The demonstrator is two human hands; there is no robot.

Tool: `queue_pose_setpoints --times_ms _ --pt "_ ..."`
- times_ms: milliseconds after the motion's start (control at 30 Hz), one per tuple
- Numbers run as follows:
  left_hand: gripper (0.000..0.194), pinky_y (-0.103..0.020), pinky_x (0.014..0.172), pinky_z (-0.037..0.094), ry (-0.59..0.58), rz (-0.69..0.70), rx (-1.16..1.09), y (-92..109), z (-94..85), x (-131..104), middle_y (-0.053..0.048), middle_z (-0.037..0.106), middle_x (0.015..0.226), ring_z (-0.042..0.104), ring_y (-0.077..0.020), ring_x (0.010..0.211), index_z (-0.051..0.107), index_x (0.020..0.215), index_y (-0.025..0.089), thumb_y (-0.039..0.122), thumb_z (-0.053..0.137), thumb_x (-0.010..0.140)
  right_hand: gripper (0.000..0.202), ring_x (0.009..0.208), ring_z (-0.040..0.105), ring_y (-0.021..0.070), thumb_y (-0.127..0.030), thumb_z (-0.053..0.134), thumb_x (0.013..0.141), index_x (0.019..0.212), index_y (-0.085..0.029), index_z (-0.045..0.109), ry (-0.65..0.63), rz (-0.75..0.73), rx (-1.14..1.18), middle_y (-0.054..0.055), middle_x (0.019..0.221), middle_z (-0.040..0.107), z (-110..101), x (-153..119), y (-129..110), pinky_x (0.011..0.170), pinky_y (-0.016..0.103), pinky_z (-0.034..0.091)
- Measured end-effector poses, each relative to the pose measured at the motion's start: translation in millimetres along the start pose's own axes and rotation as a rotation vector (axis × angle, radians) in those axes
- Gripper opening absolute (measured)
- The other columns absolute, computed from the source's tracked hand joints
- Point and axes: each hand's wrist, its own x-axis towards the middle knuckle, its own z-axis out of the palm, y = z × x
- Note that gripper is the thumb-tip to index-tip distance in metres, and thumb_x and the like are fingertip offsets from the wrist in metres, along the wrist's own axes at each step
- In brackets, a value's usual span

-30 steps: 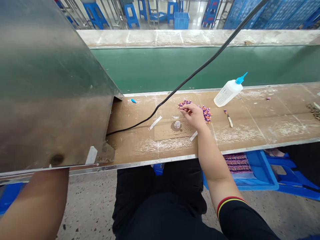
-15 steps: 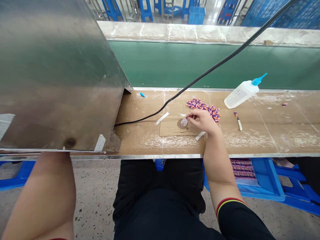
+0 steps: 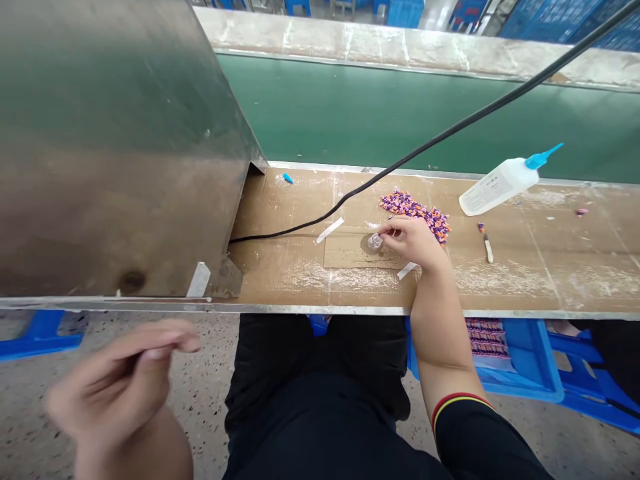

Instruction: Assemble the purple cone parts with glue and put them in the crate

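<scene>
My right hand (image 3: pixel 410 239) is at the small clear cup (image 3: pixel 375 242) on the cardboard sheet (image 3: pixel 350 252). Its thumb and forefinger are pinched at the cup's rim; what they grip is too small to make out. Behind that hand lies a heap of small purple, pink and orange pieces (image 3: pixel 407 205). My left hand (image 3: pixel 125 380), blurred, hangs in front of the bench's near edge, left of my legs. Its thumb and forefinger are pressed together, and anything between them cannot be made out.
A metal housing (image 3: pixel 110 147) stands at the left, with a black cable (image 3: pixel 360 189) crossing the bench. To the right are a white bottle with a blue nozzle (image 3: pixel 500 187) and a small white-handled tool (image 3: pixel 489 250). A blue tray (image 3: pixel 535 353) sits below the bench edge.
My left hand has come out from beneath the metal housing into view, drawn back toward me. The right hand stays at the cup. The view has shifted slightly.
</scene>
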Motion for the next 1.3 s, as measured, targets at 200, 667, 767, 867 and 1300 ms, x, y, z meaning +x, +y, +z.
queue_pose_setpoints --times_ms 200,667,767,867,1300 --pt "0.019 -0.024 0.071 0.068 -0.416 -0.184 -0.194 -27 77.3 -18 -0.003 0.081 0.089 0.077 -0.0131 0.073 0.085 0.109 0.026 0.023 0.070 0.099 0.016 0.074 0.068 0.0179 -0.030 0.066 0.092 0.092 -0.023 0.080 0.365 0.012 0.012 0.006 0.093 0.080 10 2 4 0.071 0.033 0.058" --pt "0.061 -0.035 0.082 0.071 -0.445 -0.798 -0.681 -54 207.3 -19 -0.015 0.081 0.092 0.080 -0.0224 0.082 0.082 0.096 0.010 0.060 0.099 0.065 0.017 0.076 0.068 0.0174 -0.033 0.065 0.099 0.101 -0.022 0.077 0.498 0.039 -0.045 0.007 0.096 0.077 28 7 17 0.070 0.032 0.059" --pt "0.060 -0.038 0.089 0.071 -0.414 -0.807 -0.661 -54 208.5 -23 -0.015 0.082 0.097 0.081 -0.0233 0.089 0.084 0.101 0.011 0.058 0.099 0.067 0.014 0.076 0.068 0.0174 -0.031 0.065 0.098 0.099 -0.023 0.077 0.514 0.016 -0.030 0.006 0.096 0.077 28 6 11 0.068 0.032 0.058" --pt "0.058 -0.036 0.086 0.071 -0.388 -0.796 -0.632 -53 209.6 -28 -0.014 0.082 0.096 0.081 -0.0224 0.087 0.084 0.103 0.012 0.056 0.098 0.068 0.012 0.076 0.068 0.0177 -0.030 0.066 0.098 0.097 -0.024 0.076 0.542 -0.049 0.003 0.006 0.094 0.077 27 6 2 0.066 0.032 0.057" --pt "0.023 -0.031 0.079 0.054 -0.527 -0.028 0.097 -69 215.1 -21 -0.008 0.068 0.097 0.064 -0.0175 0.083 0.083 0.114 0.022 0.029 0.065 0.101 0.014 0.074 0.065 0.0186 -0.032 0.064 0.096 0.095 -0.024 0.076 0.533 0.000 -0.018 0.007 0.096 0.078 36 9 -3 0.065 0.035 0.056"
